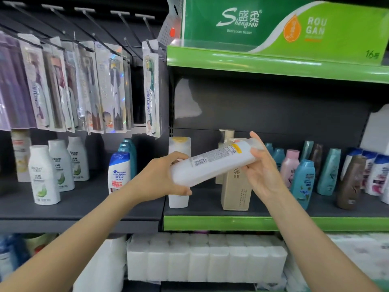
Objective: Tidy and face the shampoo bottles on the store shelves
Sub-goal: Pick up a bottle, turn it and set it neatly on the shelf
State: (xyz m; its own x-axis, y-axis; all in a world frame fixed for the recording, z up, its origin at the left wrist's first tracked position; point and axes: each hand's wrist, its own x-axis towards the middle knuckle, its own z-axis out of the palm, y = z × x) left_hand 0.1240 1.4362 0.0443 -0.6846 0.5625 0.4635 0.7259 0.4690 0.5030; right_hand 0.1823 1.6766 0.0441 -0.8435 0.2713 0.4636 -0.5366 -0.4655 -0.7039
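White bottle (212,163) lies tilted in mid-air before the green-edged shelf (273,223), barcode side up! Left hand (162,178) wraps its base, fingers curled round it; right hand (263,165) clasps the cap end (label text too blurred to read). Behind it stand a matching white bottle (179,171) and a beige pump bottle (235,190).

"Shengrou Bathroom tissue" on green pack (284,24); "head & shoulders" on bottle (119,172).
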